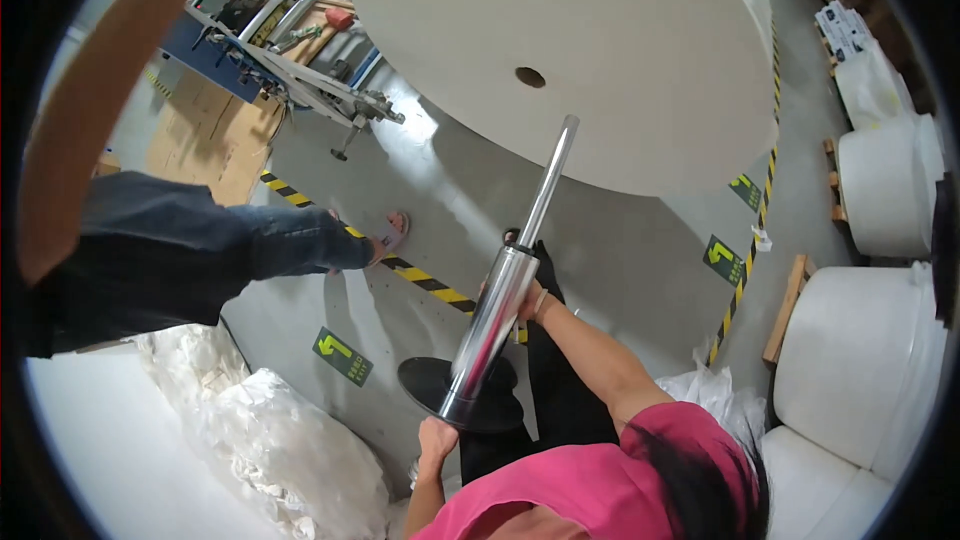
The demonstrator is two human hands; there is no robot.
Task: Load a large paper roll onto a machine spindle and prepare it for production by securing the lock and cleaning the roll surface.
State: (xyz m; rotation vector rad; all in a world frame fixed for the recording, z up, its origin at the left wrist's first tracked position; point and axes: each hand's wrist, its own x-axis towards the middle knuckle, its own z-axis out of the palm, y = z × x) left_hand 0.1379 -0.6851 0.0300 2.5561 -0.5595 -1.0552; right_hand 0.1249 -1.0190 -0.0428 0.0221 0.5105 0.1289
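A shiny metal shaft (501,302) slants up and away in front of me, thick in its lower part and narrowing to a thin rod. A black round disc (420,380) sits around its near end. My left hand (437,437) is closed at that near end, just below the disc. Around the thick part, from the right side, my right hand (530,301) grips the shaft, its fingers partly hidden behind the metal. The tip of the rod points toward a huge pale roll (620,50), which has a dark hole (530,77) in its flat face.
At the left stands another person (290,240), an arm raised. A metal machine frame (290,40) is at the upper left. Crumpled plastic film (290,440) lies lower left; white wrapped rolls (850,360) line the right. Black-and-yellow tape (430,285) and green arrow signs (342,356) mark the floor.
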